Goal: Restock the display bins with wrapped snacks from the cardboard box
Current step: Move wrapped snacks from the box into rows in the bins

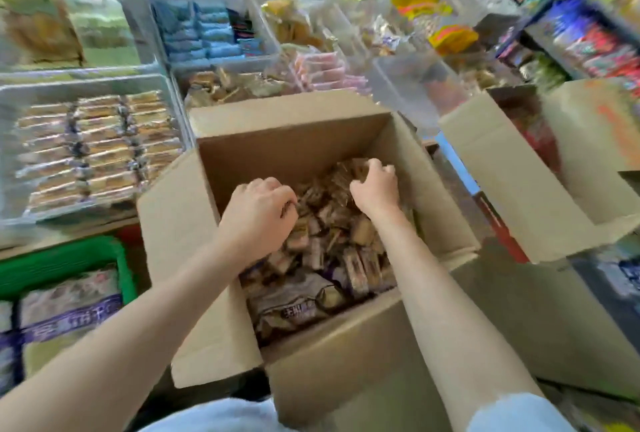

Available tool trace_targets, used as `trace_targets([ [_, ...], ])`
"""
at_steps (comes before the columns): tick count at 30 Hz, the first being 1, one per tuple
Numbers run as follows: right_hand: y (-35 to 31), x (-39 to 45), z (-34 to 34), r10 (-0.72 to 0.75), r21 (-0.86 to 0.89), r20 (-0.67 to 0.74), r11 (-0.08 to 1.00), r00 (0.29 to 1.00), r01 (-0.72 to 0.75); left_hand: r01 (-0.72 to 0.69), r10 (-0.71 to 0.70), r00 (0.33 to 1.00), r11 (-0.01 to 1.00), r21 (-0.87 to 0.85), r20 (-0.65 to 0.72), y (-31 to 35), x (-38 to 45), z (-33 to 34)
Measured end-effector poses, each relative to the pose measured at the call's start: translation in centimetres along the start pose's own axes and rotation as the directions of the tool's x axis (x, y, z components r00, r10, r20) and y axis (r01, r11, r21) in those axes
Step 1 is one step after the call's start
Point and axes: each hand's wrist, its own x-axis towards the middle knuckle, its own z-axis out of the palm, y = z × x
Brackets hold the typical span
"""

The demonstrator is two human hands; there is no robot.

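Hands are reaching into the cardboard box (pixel 322 338); left hand (pixel 258 213) and right hand (pixel 375 185) are curling fingers around wrapped snacks (pixel 332 241).

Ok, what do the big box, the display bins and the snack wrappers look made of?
Cardboard box: matte brown cardboard, folded flaps. Display bins: apparently clear glossy plastic, contents showing through the walls. Wrapped snacks: probably shiny plastic film, crinkled, though blurred.

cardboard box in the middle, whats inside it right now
The cardboard box holds a loose heap of small wrapped snacks. The left hand and right hand are both dug into it. What lies under the top layer is hidden.
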Motion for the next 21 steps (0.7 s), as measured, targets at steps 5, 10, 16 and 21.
trace_targets([
  [5, 2.7, 4.1, 0.8, 0.024, -0.067, 0.080, 0.998, 0.997, -0.018, 0.101, -0.100, 0.995, 0.994, 0.051, -0.027, 0.8, -0.7, 0.8],
  [10, 1.9, 4.0, 1.4, 0.027, 0.048, 0.046, 0.998, 0.999, -0.029, 0.161, -0.161, 0.987, 0.987, 0.008, -0.023, 1.6, -1.1, 0.0],
  [16, -3.8, -5.0, -2.4, -0.447, 0.524, -0.001, 0.762, 0.894, 0.381, 0.476, -0.569, 0.803, 0.437, -0.763, 0.175, 1.9, -0.2, -2.3],
  [21, -9.1, -12.2, -1.5, -0.761, 0.509, -0.107, 0.511, 0.640, 0.693, 0.275, -0.576, 0.804, 0.138, -0.951, 0.149, -1.0, -1.6, -7.1],
])
